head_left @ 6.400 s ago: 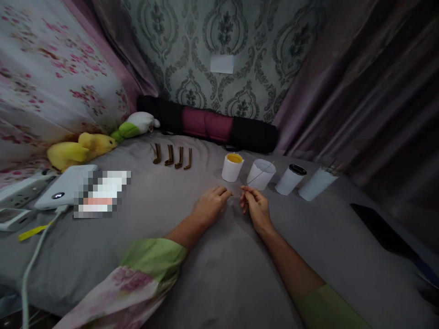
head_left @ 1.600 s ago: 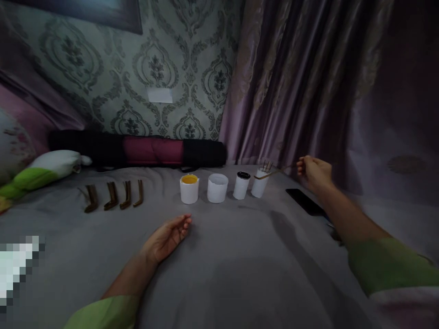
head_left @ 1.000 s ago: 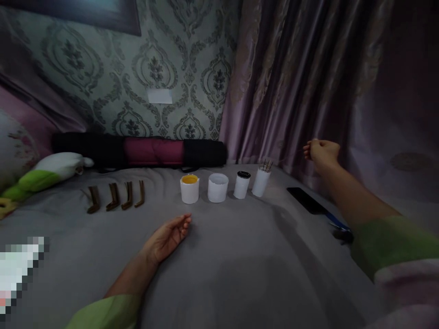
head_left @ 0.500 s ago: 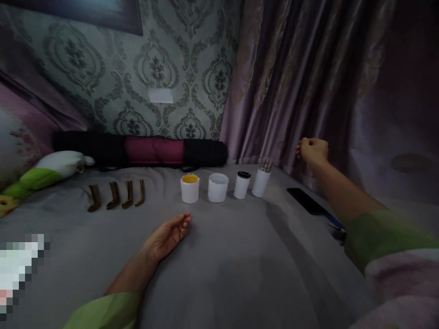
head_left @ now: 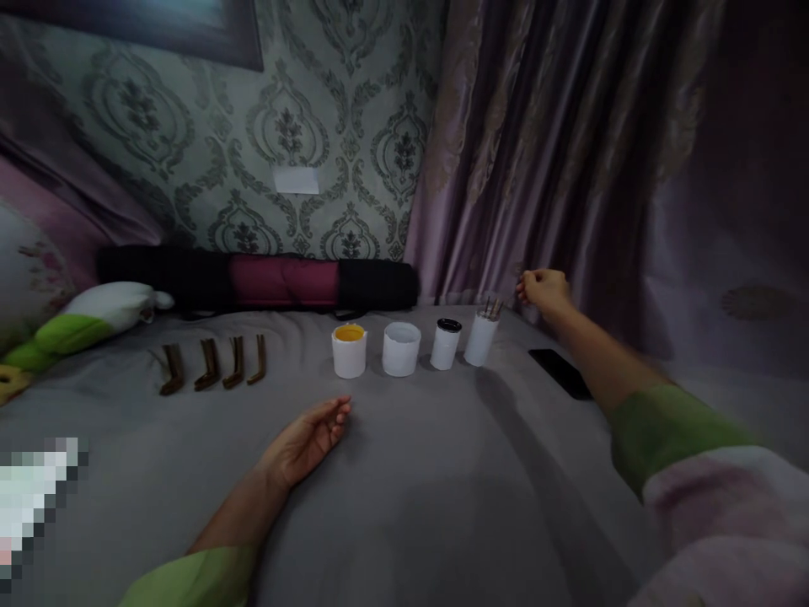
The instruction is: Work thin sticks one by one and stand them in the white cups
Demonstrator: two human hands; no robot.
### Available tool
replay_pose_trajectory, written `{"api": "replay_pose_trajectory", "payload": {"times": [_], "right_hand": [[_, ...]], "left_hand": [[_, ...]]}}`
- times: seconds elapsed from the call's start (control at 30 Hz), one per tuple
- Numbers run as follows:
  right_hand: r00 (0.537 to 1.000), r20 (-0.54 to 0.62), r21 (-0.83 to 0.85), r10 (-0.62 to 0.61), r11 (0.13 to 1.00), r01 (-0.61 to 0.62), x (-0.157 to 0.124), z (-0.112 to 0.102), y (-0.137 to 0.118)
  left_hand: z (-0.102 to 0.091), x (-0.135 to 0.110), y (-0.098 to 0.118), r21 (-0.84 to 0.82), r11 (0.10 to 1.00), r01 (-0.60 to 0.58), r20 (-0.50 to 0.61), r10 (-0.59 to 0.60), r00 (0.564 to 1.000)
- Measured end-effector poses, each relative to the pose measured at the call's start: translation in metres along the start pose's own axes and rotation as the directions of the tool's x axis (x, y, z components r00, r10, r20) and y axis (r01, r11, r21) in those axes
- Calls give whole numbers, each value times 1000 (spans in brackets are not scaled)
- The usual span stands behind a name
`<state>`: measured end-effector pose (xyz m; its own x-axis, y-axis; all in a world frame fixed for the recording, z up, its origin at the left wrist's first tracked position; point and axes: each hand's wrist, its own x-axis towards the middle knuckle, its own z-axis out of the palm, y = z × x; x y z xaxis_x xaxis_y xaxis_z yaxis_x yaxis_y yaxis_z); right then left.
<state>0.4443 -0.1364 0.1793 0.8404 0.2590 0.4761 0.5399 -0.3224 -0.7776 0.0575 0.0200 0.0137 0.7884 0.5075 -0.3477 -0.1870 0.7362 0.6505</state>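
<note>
"Slim white holder (head_left: 482,339) first: where is it?"

"I see it standing on the gray sheet (head_left: 410,472), near the right hand (head_left: 543,291), lower and to its left. Several thin sticks (head_left: 491,308) poke out of its top."

"And that hand's fingers?"

"Curled inward, raised above the sheet. I cannot tell from my feed whether they pinch anything thin."

"What of the left hand (head_left: 308,443)?"

"It rests on the sheet, palm turned inward, fingers slack and free."

"Next outward?"

"Leftward from the holder, I have a black-rimmed cup (head_left: 445,349), a wide white cup (head_left: 400,352), then a yellow-lined cup (head_left: 350,358) just beyond the left fingertips. A black slab (head_left: 559,373) lies below the right hand."

"Farther out?"

"Past the left hand, to its left, four bent brown pieces (head_left: 207,366) sit in a row. Behind them lies a black-and-maroon roll (head_left: 283,281)."
</note>
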Motion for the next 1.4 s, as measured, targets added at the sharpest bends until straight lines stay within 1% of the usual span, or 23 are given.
{"api": "replay_pose_trajectory", "payload": {"times": [0.13, 0.3, 0.43, 0.63, 0.87, 1.17, 1.4], "right_hand": [[998, 60, -142, -36, 989, 44, -6, 8, 1], [992, 123, -234, -8, 972, 37, -11, 15, 5], [988, 153, -231, 7, 972, 29, -9, 23, 16], [987, 163, -256, 7, 966, 36, -5, 30, 28], [989, 147, -257, 35, 966, 4, -10, 31, 31], [985, 159, -263, 60, 965, -16, -15, 33, 40], [983, 162, -237, 82, 971, -41, -16, 33, 41]], "left_hand": [[1, 0, 0, 9, 1000, -9, -3, 9, 1000], [3, 0, 1, 14, 1000, -7, -13, 7, 1000], [1, 0, 1, 9, 1000, -7, -10, 7, 1000], [1, 0, 1, 1, 1000, 5, -1, -5, 1000], [-1, 0, 0, -9, 1000, 3, 11, -2, 1000], [0, 0, -1, -4, 1000, -10, 8, 10, 1000], [-1, 0, -1, -8, 1000, -3, 15, 3, 1000]]}}
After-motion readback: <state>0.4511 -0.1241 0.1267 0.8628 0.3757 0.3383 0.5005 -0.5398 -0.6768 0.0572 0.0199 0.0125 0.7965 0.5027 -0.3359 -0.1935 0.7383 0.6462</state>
